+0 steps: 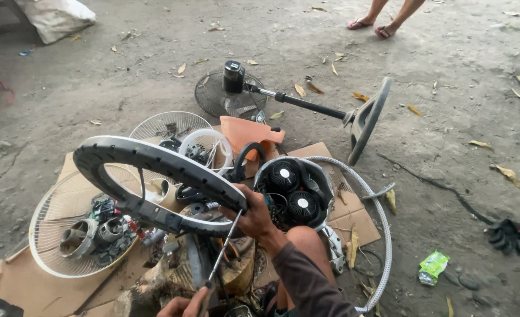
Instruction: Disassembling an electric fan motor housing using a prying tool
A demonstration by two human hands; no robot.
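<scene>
The right hand point(254, 218) has its fingers point(236, 206) clenched around the near edge of a dark grey ring-shaped fan base point(154, 161), holding it tilted up above the pile of parts. The left hand point(183, 306), low at the bottom edge of the view, grips the handle of a long screwdriver point(223, 246) whose thin shaft runs up to the underside of the ring just beside the right hand's fingers.

Directly below both hands lies a wooden stump point(236, 273) with loose wires and small parts around it. Left of the fingers, a white wire fan guard point(48, 235) lies on flattened cardboard point(31, 276) and holds fan motors point(104, 232) and scrap pieces. Beyond the ring sits a second white guard point(169, 124) and a small white ring point(208, 149), with an orange plastic piece point(249, 134) just beside them. Right of the fingers, touching the person's knee point(307, 243), is a round housing with two small black fans point(293, 191) inside, framed by a thin grey hoop point(383, 235).

Farther out, a black stand fan point(295, 100) lies on its side on the dirt ground point(447, 117), its round base toward the right. A dark glove point(508, 233) and a green wrapper point(433, 265) lie well apart to the right. At the far top, another person's feet point(371, 24) in sandals stand on the ground.
</scene>
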